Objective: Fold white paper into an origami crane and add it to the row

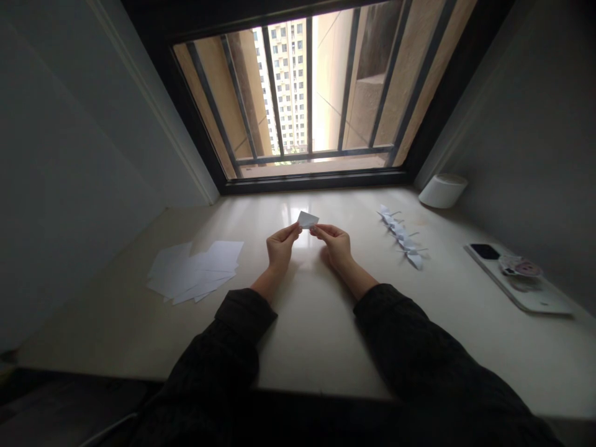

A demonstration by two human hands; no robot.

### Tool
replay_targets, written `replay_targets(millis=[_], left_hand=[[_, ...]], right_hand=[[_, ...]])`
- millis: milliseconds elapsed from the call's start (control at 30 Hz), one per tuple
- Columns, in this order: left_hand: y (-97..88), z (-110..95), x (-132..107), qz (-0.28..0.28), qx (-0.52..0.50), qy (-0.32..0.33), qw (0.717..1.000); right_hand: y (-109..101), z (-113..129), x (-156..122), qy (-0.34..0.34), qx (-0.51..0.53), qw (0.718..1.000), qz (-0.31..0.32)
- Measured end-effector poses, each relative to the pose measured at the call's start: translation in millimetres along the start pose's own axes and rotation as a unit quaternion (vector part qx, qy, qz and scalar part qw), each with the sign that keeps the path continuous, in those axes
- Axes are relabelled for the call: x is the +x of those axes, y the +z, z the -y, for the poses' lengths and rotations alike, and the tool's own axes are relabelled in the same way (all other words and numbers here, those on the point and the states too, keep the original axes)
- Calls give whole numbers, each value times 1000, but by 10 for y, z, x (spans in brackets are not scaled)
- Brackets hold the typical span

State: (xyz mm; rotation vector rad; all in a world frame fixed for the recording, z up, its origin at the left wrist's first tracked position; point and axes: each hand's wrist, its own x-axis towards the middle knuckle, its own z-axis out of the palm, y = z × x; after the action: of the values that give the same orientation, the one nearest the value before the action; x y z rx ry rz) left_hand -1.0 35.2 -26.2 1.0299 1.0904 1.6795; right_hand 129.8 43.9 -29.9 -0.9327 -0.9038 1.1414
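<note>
A small folded piece of white paper (308, 219) is held up above the pale sill, near its middle. My left hand (280, 245) pinches its lower left corner between thumb and fingers. On the other side, my right hand (336, 243) grips the lower right corner in the same way. Both hands are closed on the paper, and their other fingers are curled in. To the right, several folded paper cranes (401, 234) stand in a slanting row. Loose white paper sheets (205, 270) lie overlapping on the left.
The pale sill (307, 347) runs up to a dark-framed window (316, 183) with bars outside. A white cylindrical object (443, 190) sits in the back right corner. A phone (516, 279) with a round grip on its back lies along the right wall.
</note>
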Motion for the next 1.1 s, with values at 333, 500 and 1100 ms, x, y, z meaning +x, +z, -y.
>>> replay_targets(millis=[333, 500, 1100], left_hand=[[18, -5, -17, 3, -18, -24, 1000], [15, -49, -33, 17, 20, 5, 1000], [44, -56, -60, 25, -1, -42, 999]], right_hand=[[-14, -84, 50, 29, 24, 999, 7], [-17, -50, 32, 3, 18, 1000, 9], [1, -60, 18, 12, 26, 999, 30]])
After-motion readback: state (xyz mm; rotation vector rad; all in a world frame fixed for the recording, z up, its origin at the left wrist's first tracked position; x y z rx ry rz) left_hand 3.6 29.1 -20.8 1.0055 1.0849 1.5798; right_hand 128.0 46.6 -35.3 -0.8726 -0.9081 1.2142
